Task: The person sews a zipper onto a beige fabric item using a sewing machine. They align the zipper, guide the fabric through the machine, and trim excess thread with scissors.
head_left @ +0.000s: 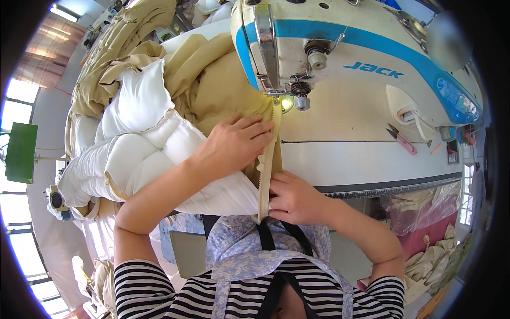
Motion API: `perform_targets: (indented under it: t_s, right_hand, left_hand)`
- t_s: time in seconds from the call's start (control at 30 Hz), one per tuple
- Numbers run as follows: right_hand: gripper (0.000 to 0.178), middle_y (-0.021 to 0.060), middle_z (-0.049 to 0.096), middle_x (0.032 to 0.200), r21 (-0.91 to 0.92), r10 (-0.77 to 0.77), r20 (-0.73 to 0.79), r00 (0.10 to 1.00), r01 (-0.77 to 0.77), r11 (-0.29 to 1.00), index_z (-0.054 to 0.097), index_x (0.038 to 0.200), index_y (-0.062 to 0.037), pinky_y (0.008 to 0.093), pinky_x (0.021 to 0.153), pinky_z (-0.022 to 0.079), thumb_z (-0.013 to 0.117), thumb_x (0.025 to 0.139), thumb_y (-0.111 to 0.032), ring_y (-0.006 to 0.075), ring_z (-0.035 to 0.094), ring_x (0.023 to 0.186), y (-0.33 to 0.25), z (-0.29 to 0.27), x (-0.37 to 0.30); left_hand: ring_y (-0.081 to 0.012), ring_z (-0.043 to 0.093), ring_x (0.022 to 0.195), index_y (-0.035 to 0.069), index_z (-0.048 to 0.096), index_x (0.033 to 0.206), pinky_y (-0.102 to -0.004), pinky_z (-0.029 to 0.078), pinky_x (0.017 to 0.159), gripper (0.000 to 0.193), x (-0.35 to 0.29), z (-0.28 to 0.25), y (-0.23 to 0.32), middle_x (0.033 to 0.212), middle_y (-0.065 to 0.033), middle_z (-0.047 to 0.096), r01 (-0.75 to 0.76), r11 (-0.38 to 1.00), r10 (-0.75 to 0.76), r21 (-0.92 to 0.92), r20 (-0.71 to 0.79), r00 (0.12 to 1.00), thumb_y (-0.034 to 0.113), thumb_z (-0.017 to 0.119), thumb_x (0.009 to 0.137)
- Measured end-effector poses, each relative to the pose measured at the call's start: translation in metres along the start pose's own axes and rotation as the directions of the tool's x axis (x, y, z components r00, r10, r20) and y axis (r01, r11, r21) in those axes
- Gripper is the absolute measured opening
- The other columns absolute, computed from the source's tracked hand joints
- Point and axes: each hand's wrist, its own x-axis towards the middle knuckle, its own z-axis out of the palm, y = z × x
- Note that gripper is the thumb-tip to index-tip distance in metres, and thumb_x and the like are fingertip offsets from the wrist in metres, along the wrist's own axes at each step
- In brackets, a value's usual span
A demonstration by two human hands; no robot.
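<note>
A beige zipper (268, 170) runs down from the sewing machine's needle area (275, 101) to the table's front edge, its teeth showing along the left side. My left hand (236, 141) lies on the khaki fabric with its fingers stretched toward the zipper, fingertips at the tape just below the needle. Lower down, my right hand (297, 198) has its fingers bent closed at the zipper's right edge; the fingertips are partly hidden. A white quilted, padded piece (143, 154) spreads under my left forearm, joined with bunched khaki fabric (220, 90).
The white and blue sewing machine (340, 58) arches over the table's right half. Pink-handled scissors (402, 141) lie on the tabletop (340, 162) near a white holder (406, 111). A ruler strip (393, 190) lines the front edge. Plastic-wrapped fabric (425, 207) sits below right.
</note>
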Motion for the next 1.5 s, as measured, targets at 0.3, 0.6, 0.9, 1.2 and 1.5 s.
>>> perform_targets:
  t_s: [0.3, 0.6, 0.9, 1.2, 1.5]
  right_hand:
    - [0.015, 0.0068, 0.068, 0.102, -0.340, -0.061, -0.243, 0.968, -0.027, 0.940, 0.069, 0.089, -0.0058, 0.0371, 0.082, 0.056, 0.071, 0.075, -0.008, 0.0261, 0.065, 0.096, 0.011, 0.002, -0.019]
    - [0.012, 0.0047, 0.071, 0.089, -0.172, 0.002, -0.224, 0.974, -0.042, 0.984, 0.069, 0.086, -0.0071, 0.0365, 0.069, 0.056, 0.075, 0.076, -0.007, 0.0241, 0.067, 0.081, 0.013, -0.002, -0.012]
    - [0.014, 0.0054, 0.070, 0.086, -0.098, 0.106, -0.231, 0.967, -0.131, 0.987, 0.071, 0.088, -0.0068, 0.0364, 0.065, 0.056, 0.075, 0.075, -0.005, 0.0254, 0.067, 0.076, 0.006, -0.007, 0.001]
    - [0.023, 0.0130, 0.069, 0.096, -0.078, 0.216, -0.271, 0.938, -0.246, 0.966, 0.073, 0.104, -0.0054, 0.0377, 0.076, 0.055, 0.069, 0.082, 0.000, 0.0321, 0.067, 0.088, 0.008, -0.006, 0.008]
    - [0.036, 0.0087, 0.068, 0.110, -0.420, 0.008, -0.424, 0.906, -0.205, 0.884, 0.067, 0.117, -0.0032, 0.0502, 0.111, 0.041, 0.069, 0.082, -0.012, 0.0279, 0.063, 0.112, -0.047, -0.001, 0.020]
  left_hand:
    - [-0.0295, 0.062, 0.120, 0.004, 0.066, 0.106, -0.0477, 0.048, 0.109, 0.034, 0.007, 0.015, 0.012, 0.122, -0.0083, 0.069, 0.002, 0.970, -0.044, -0.243, -0.166, 0.985, 0.000, 0.072, 0.073]
    - [-0.0286, 0.062, 0.120, 0.007, 0.065, 0.112, -0.0484, 0.045, 0.107, 0.039, 0.010, 0.014, 0.000, 0.123, -0.0052, 0.069, -0.008, 0.969, -0.028, -0.245, -0.141, 0.990, 0.004, 0.075, 0.074]
    - [-0.0272, 0.063, 0.113, 0.008, 0.066, 0.113, -0.0463, 0.043, 0.104, 0.035, 0.011, 0.015, -0.014, 0.113, -0.0060, 0.070, -0.020, 0.968, -0.003, -0.250, -0.090, 0.996, 0.007, 0.073, 0.079]
    - [-0.0290, 0.063, 0.110, 0.007, 0.069, 0.112, -0.0439, 0.047, 0.099, 0.027, -0.021, -0.036, -0.068, 0.113, -0.0097, 0.069, 0.046, 0.999, -0.049, -0.016, -0.228, 0.972, 0.022, 0.072, 0.090]
    - [-0.0242, 0.057, 0.055, 0.010, 0.060, 0.073, -0.0385, 0.045, 0.050, 0.021, -0.096, -0.126, 0.031, 0.065, -0.0035, 0.054, -0.293, 0.914, 0.250, -0.281, -0.178, 0.952, 0.019, 0.075, 0.086]
